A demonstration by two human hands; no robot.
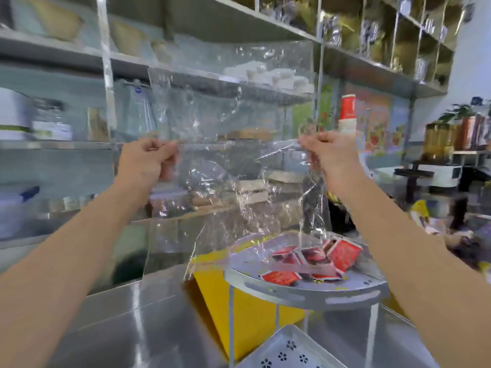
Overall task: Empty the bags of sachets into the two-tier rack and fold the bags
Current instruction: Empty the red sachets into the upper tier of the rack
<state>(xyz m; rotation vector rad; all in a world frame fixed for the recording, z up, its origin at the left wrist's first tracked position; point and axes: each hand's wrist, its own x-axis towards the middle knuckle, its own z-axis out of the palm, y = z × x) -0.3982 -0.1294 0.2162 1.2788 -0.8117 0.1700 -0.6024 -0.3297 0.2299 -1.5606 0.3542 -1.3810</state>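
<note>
I hold a clear plastic bag (228,166) spread out in front of me at chest height, with nothing visible inside it. My left hand (147,162) pinches its left side and my right hand (332,155) pinches its right side. Part of the bag stands up above my hands and part hangs down below them. Under the bag's lower right corner stands the grey two-tier rack (305,293). Several red sachets (316,258) lie on its upper tier. The perforated lower tier (287,351) shows no sachets in the visible part.
The rack stands on a steel counter (148,322). A yellow sheet (247,312) lies under and behind the rack. Shelves with jars and packets fill the wall ahead. More jars and a plant stand at the right.
</note>
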